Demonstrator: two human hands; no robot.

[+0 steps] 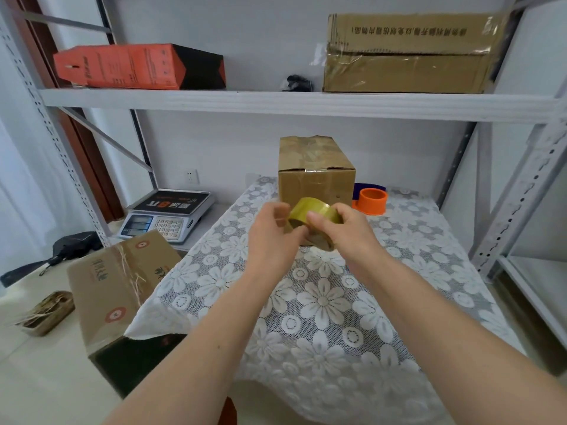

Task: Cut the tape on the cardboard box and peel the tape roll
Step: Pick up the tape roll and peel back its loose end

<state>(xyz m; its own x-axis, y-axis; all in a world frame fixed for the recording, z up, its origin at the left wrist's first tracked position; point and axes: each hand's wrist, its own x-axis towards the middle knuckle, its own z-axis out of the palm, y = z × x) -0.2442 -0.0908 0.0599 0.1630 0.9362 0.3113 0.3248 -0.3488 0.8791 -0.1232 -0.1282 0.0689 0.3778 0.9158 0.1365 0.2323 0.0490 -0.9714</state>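
Grey metal shelving all around, with a big taped carton and an orange-black box on the upper level. Below, a table under a white lace cloth with flower pattern. At its left, on the floor, another carton, and behind that a weighing scale.

At the far end of the cloth, upright, the cardboard box of the task. Glossy tape across its top and down the front; cut or not, impossible to tell from here. Just right of it an orange dispenser part, with something dark blue behind.

In front of the box, lifted above the cloth, the tape roll, yellowish and tilted. Held from the right by the right hand, fingers curled round its rim. From the left the left hand, thumb and fingertips pinching at the roll's edge, probably searching the loose end.

Judged so: peeling just at its start, no free strip visible yet. No cutting tool clearly in view.
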